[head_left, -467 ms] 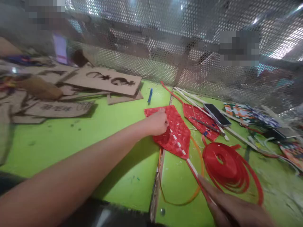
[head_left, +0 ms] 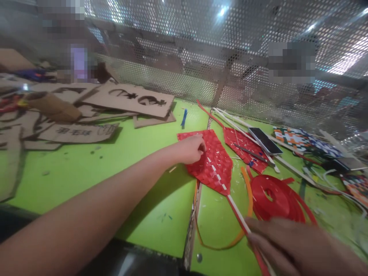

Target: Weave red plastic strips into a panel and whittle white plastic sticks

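A red woven piece [head_left: 220, 161] lies on the green table, with a line of white squares running down its middle. My left hand [head_left: 193, 149] is closed over it, fingers curled down onto the weave; the fingertips are hidden. From its lower corner a white strip and a red strip [head_left: 236, 209] run toward me. My right hand [head_left: 296, 241], somewhat blurred, is closed around these strips at the lower right. An orange strip [head_left: 227, 245] curves in a loop under and beside the woven piece.
A coil of red strip [head_left: 276, 195] lies at right. Behind it are a second red woven piece [head_left: 232, 138], a dark pointed tool [head_left: 250, 151] and a phone [head_left: 264, 140]. Cut cardboard [head_left: 143, 103] covers the left. A perforated metal screen [head_left: 186, 61] stands behind.
My right hand has moved slightly right along the strips and is flatter over them. The left hand stays closed on the weave. The view has shifted a little.
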